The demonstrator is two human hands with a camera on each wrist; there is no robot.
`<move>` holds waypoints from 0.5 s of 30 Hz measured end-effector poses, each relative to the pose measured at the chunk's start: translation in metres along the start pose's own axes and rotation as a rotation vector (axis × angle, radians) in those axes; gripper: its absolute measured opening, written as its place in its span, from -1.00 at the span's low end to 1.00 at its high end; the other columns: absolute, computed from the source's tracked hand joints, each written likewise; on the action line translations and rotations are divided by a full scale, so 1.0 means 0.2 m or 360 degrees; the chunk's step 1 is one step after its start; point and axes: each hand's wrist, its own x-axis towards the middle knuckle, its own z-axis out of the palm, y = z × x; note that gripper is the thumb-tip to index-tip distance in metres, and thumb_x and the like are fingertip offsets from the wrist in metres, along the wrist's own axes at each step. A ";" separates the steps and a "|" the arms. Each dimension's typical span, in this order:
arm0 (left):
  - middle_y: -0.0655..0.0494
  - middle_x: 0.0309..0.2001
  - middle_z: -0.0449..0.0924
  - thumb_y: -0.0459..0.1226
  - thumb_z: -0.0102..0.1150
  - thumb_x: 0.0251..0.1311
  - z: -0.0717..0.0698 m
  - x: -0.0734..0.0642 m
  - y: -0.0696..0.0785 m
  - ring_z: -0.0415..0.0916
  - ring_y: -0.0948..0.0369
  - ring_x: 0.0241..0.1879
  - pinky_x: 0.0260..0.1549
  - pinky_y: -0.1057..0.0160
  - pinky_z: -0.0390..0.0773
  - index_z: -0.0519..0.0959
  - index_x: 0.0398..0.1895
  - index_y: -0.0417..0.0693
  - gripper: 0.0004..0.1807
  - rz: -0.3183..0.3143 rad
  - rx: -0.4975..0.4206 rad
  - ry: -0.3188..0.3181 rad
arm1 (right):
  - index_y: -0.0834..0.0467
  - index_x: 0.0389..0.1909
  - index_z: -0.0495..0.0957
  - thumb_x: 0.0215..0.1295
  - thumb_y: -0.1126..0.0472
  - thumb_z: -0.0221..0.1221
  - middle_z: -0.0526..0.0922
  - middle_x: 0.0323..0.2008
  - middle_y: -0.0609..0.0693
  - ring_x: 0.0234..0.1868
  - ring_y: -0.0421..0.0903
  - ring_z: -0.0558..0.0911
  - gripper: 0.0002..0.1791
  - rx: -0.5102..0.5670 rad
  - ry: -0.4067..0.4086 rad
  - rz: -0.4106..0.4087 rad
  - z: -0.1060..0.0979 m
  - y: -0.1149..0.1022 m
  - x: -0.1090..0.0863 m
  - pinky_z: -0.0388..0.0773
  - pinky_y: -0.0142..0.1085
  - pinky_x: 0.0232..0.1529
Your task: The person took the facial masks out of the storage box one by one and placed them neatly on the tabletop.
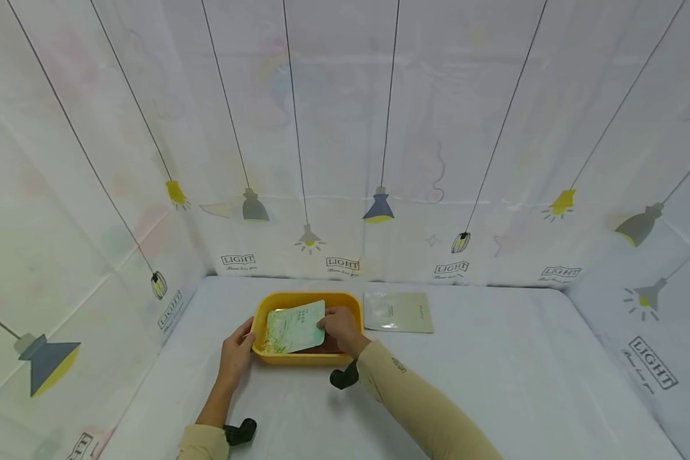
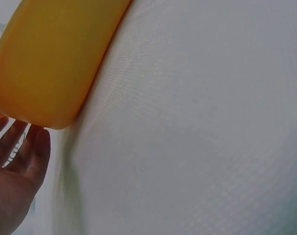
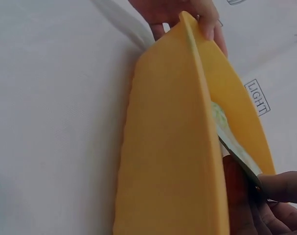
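A yellow plastic basket stands on the white-covered table. In it lies a pale green packet with a leafy print, looking like a sheet-mask sachet, its right end tilted up. My right hand pinches that right end between thumb and fingers, inside the basket. Something reddish-brown shows under the packet, mostly hidden. My left hand holds the basket's left end. In the right wrist view the left thumb hooks over the rim, with other fingers outside the wall.
A beige and silvery flat packet lies on the table just right of the basket. White curtains printed with lamps surround the table at the back and both sides. Black wrist mounts sit on both wrists.
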 end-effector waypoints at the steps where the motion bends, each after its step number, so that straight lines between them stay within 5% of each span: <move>1: -0.07 0.39 0.35 -0.24 -0.12 0.44 0.00 0.00 0.00 0.43 0.03 0.19 -0.21 0.62 0.45 0.29 0.43 -0.06 -0.49 0.0000 0.0003 0.0001 | 0.31 0.07 0.56 0.23 0.35 0.21 0.67 -0.13 0.11 -0.22 -0.06 0.63 -0.63 -0.0025 0.0017 -0.0014 -0.01 0.00 0.00 0.66 -0.21 -0.08; 15: -0.10 0.38 0.36 -0.25 -0.13 0.44 0.01 -0.01 -0.01 0.44 0.01 0.17 -0.21 0.61 0.46 0.29 0.43 -0.07 -0.50 0.0019 0.0000 0.0003 | 0.35 0.08 0.53 0.19 0.38 0.21 0.68 -0.05 0.18 -0.19 -0.11 0.66 -0.60 0.0006 0.0026 -0.0107 -0.12 -0.04 0.00 0.65 -0.24 -0.09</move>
